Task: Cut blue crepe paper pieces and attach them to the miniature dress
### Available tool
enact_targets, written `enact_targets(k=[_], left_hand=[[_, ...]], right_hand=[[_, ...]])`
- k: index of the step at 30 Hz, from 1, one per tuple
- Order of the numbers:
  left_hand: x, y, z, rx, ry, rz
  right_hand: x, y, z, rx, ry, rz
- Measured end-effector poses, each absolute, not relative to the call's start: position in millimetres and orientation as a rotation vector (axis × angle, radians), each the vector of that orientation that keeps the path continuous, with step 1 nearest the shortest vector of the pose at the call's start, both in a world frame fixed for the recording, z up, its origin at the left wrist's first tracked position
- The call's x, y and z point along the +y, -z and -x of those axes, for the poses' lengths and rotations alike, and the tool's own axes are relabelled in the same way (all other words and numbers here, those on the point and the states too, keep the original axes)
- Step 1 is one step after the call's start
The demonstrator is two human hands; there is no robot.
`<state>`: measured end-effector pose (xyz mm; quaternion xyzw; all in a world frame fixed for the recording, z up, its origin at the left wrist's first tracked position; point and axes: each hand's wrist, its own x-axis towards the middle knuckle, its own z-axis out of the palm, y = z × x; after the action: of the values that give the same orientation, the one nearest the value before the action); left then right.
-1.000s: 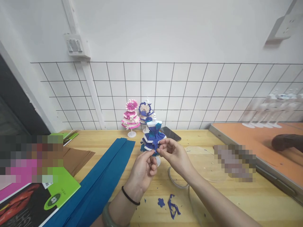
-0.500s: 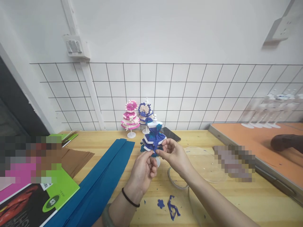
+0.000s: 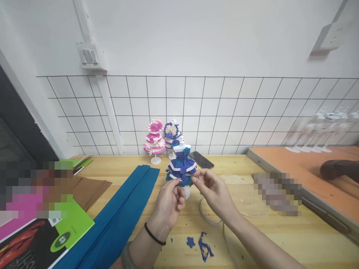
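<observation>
A small tiered paper dress point(image 3: 183, 164) in dark blue and teal crepe paper with white-edged tiers stands upright on a white base point(image 3: 186, 192). My left hand point(image 3: 170, 201) is closed at the lower front of the skirt, its thumb and index finger pinching the bottom tier's edge; its other fingers curl inward. At the skirt's lower right edge, my right hand point(image 3: 214, 190) has thumb and forefinger close together. Whatever lies between those fingertips is too small to make out. Behind the blue dress are a pink-and-white paper dress point(image 3: 155, 144) and a blue-and-cream one point(image 3: 170, 130).
Folded teal crepe paper point(image 3: 120, 209) lies along the left, beside brown paper point(image 3: 91, 191) and a green printed packet point(image 3: 78, 216). A phone point(image 3: 202, 160) lies behind my right hand. A blue paper flower point(image 3: 190, 242) and blue scrap point(image 3: 205, 248) lie in front. White stands point(image 3: 316, 130) are far right.
My right hand has moved slightly right and down, from the front middle of the skirt to its right edge. My left hand stays at the bottom tier.
</observation>
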<state>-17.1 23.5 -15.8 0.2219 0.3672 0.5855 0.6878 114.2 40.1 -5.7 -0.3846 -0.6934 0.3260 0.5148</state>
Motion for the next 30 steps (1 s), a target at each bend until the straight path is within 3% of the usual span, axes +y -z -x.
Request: enact_targets(k=[8, 17, 22, 30], left_hand=[[24, 15, 18, 0.782, -1.294, -0.488], [25, 15, 18, 0.791, -1.294, -0.485], [24, 14, 18, 0.795, -1.3, -0.487], [25, 18, 18, 0.776, -1.31, -0.494]], right_hand=[[36, 23, -123, -2.292, 0.128, 0.874], [37, 20, -118, -2.343, 0.319, 0.93], [37, 24, -118, -2.293, 0.103, 0.906], [36, 14, -114, -1.595, -1.019, 0.94]])
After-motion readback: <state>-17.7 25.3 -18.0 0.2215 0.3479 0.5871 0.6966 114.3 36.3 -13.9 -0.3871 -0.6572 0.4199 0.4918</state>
